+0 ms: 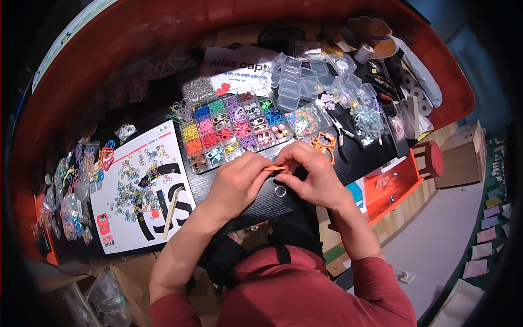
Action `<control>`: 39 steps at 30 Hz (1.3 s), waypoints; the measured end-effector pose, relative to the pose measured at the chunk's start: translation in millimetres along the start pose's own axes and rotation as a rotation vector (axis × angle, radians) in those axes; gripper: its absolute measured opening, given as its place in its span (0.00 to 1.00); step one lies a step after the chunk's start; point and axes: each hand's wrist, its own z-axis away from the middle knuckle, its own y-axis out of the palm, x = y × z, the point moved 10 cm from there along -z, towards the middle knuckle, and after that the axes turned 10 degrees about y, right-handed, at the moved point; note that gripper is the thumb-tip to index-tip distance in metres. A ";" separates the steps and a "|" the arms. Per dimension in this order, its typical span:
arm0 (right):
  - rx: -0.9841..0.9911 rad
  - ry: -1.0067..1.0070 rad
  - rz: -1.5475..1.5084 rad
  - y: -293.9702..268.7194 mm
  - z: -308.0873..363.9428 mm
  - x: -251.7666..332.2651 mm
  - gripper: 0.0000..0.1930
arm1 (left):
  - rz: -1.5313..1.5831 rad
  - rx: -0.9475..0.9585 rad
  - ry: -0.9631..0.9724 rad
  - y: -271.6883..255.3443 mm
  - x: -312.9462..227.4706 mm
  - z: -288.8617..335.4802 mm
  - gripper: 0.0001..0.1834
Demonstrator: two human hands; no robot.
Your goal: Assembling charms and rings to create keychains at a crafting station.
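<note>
Over the near edge of the black table, my left hand [238, 181] and my right hand [314, 175] meet with fingertips pinched. Between them is a small orange piece [274, 168], partly covered by the fingers; its exact shape cannot be made out. Just below my right fingertips sits a small clear ring [280, 191]. Linked orange clasps [324, 143] lie on the table beyond my right hand. Behind both hands stands a compartment box [204, 162] full of clasps and beads sorted by colour.
At left, small coloured rings lie scattered on a white sheet [111, 188] with tweezers [173, 211]. Bags of parts [71, 212] crowd the left edge. Pliers [341, 129], clear lidded cases [290, 82] and a bag of pale clasps [368, 121] stand to the right. An open orange drawer [396, 194] juts out below.
</note>
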 end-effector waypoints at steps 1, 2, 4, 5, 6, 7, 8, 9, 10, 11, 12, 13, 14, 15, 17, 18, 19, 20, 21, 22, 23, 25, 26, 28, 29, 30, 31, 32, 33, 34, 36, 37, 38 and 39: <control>-0.003 0.002 0.003 -7.4 -2.9 4.1 0.11 | -0.012 0.018 -0.051 3.2 5.1 1.7 0.09; -0.040 -0.024 0.049 -19.0 -7.6 12.6 0.11 | -0.009 0.019 -0.048 5.2 5.4 1.1 0.09; -0.105 -0.070 0.174 -35.4 -22.2 27.4 0.10 | -0.046 0.008 -0.049 3.0 4.0 1.8 0.09; -0.125 -0.084 0.221 -39.0 -30.6 31.2 0.10 | -0.045 0.009 -0.049 2.5 2.6 1.1 0.09; -0.119 -0.123 0.317 -37.8 -40.7 35.8 0.12 | -0.051 0.028 -0.050 4.5 2.2 -0.2 0.10; -0.111 -0.164 0.411 -33.8 -50.7 39.6 0.14 | -0.060 0.048 -0.053 6.1 2.4 -0.3 0.10; -0.112 -0.163 0.410 -32.3 -61.0 38.5 0.14 | -0.060 0.049 -0.053 6.1 2.9 -0.3 0.10; -0.069 -0.219 0.529 -21.2 -69.7 39.6 0.14 | -0.075 0.045 -0.027 5.2 1.6 -0.9 0.11; -0.025 -0.275 0.648 -8.9 -74.4 39.5 0.15 | -0.090 0.040 -0.001 4.3 0.3 -1.3 0.12; -0.024 -0.276 0.647 -4.0 -78.1 35.4 0.15 | -0.091 0.040 -0.003 4.0 1.7 -1.4 0.12; 0.023 -0.264 0.659 5.0 -81.6 27.8 0.14 | -0.100 0.032 0.010 3.2 1.0 -1.6 0.12; 0.070 -0.252 0.670 11.8 -84.0 22.4 0.14 | -0.108 0.025 0.023 2.6 0.2 -1.9 0.12; 0.078 -0.250 0.689 13.4 -85.7 21.3 0.13 | -0.109 0.022 0.020 2.6 0.7 -2.5 0.12; 0.083 -0.253 0.687 14.9 -86.3 22.0 0.13 | -0.110 0.011 0.015 1.0 1.0 -2.9 0.12; -0.011 -0.315 0.746 10.9 -84.1 30.8 0.14 | -0.113 0.001 0.008 -0.2 0.3 -3.4 0.13; -0.010 -0.315 0.745 10.8 -83.3 29.1 0.14 | -0.057 -0.017 -0.049 -0.5 4.4 -2.6 0.13; -0.037 -0.296 0.713 6.7 -83.1 26.2 0.15 | -0.002 -0.035 -0.104 -1.2 9.0 -1.4 0.13; -0.065 -0.277 0.681 2.1 -83.1 24.3 0.15 | -0.001 -0.034 -0.104 -2.4 9.3 -1.5 0.13; -0.064 -0.276 0.680 0.9 -83.4 22.9 0.15 | -0.042 -0.030 -0.064 -4.0 6.2 -2.6 0.12; -0.084 -0.287 0.650 -3.0 -84.2 23.5 0.14 | -0.082 -0.026 -0.023 -5.0 2.6 -4.0 0.12; -0.104 -0.297 0.621 -6.7 -85.1 24.2 0.12 | -0.082 -0.025 -0.024 -5.3 2.2 -5.2 0.12; -0.047 -0.303 0.605 -5.8 -87.1 24.1 0.12 | -0.141 -0.066 0.023 -10.4 -4.7 -8.8 0.10; 0.010 -0.310 0.589 -2.3 -87.3 23.5 0.13 | -0.140 -0.066 0.023 -9.6 -3.9 -9.0 0.10; 0.034 -0.312 0.614 1.7 -87.5 22.1 0.13 | -0.124 -0.087 0.048 -9.8 -4.4 -8.7 0.10; 0.059 -0.317 0.638 4.9 -87.1 20.9 0.14 | -0.121 -0.085 0.048 -10.3 -4.5 -9.2 0.10; 0.062 -0.318 0.637 3.8 -88.0 20.5 0.14 | -0.144 -0.104 0.066 -13.9 -7.5 -10.2 0.10; 0.013 -0.333 0.593 -4.6 -88.4 23.7 0.16 | -0.167 -0.122 0.084 -16.4 -10.1 -10.6 0.10; -0.035 -0.348 0.549 -13.7 -88.2 26.8 0.19 | -0.167 -0.123 0.081 -15.3 -9.5 -9.9 0.10; -0.033 -0.347 0.549 -18.9 -88.0 29.4 0.19 | -0.158 -0.123 0.079 -13.8 -8.6 -8.6 0.10; -0.001 -0.305 0.503 -25.5 -89.2 30.4 0.19 | -0.148 -0.123 0.077 -12.8 -8.3 -7.5 0.10; 0.026 -0.262 0.440 -33.9 -89.9 30.0 0.17 | -0.143 -0.088 0.077 -9.9 -9.6 -7.1 0.11; 0.025 -0.261 0.440 -34.5 -87.9 32.1 0.17 | -0.139 -0.052 0.080 -6.5 -9.6 -7.5 0.11; 0.043 -0.241 0.456 -32.5 -83.7 32.9 0.16 | -0.138 -0.051 0.080 -6.2 -8.7 -8.1 0.11; 0.063 -0.222 0.471 -29.1 -79.7 32.4 0.15 | -0.148 -0.045 0.097 -5.8 -9.2 -8.6 0.13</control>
